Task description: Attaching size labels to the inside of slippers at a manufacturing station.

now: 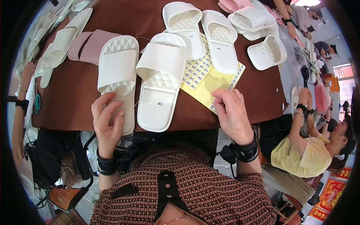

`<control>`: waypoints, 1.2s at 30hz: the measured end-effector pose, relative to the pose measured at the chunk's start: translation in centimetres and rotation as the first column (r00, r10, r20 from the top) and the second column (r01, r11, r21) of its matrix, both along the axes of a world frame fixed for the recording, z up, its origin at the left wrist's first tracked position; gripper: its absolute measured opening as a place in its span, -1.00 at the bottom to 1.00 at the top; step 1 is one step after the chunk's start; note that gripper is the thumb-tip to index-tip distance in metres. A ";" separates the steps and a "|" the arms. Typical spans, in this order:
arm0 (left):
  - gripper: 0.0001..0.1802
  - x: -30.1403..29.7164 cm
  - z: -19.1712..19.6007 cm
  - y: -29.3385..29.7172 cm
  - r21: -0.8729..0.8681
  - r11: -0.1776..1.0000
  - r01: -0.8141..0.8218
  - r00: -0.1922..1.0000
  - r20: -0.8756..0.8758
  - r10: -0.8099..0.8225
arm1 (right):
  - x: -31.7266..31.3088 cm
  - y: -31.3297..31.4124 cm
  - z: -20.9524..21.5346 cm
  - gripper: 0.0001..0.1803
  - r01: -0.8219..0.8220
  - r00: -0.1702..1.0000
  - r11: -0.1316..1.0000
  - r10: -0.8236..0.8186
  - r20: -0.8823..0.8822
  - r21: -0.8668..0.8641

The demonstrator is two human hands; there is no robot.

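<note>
Two white slippers with quilted insoles lie side by side at the table's near edge. My left hand rests at the heel of the left slipper, its fingers bent and apart. A small printed label is on the heel of the right slipper. A thin strand runs between the pair. Over the near edge of a yellow label sheet, my right hand is closed, thumb against forefinger. Whatever it may pinch is too small to make out.
More white slippers lie beyond, two with labels. Pink slippers sit at left on the brown tabletop. Teal-handled scissors lie by the left edge. A co-worker in yellow sits at right; another person's arm shows at left.
</note>
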State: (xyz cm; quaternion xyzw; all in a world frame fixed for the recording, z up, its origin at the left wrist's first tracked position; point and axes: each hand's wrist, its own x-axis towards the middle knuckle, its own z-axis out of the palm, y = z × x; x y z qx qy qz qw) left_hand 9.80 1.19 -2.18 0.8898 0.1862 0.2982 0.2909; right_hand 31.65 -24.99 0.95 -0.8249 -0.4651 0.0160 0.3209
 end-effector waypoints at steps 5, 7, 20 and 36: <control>-0.78 0.0 0.1 0.0 0.014 1.000 0.000 1.000 -0.006 0.000 | -0.2 0.1 -0.3 -0.72 0.027 0.997 0.999 -0.024 -0.068 0.038; -0.79 0.0 0.1 0.0 0.011 1.000 -0.006 1.000 -0.014 0.006 | -0.3 0.1 -0.4 -0.75 0.014 0.999 1.000 -0.015 0.037 0.013; -0.78 -0.1 -0.1 0.1 0.026 1.000 0.000 1.000 0.000 0.000 | 0.0 0.1 -0.4 -0.71 -0.005 1.000 1.000 0.004 0.018 0.020; -0.78 0.0 0.0 -0.1 0.025 1.000 -0.007 1.000 -0.004 0.007 | 0.0 0.2 -0.1 -0.74 -0.031 0.999 0.999 0.032 0.014 -0.032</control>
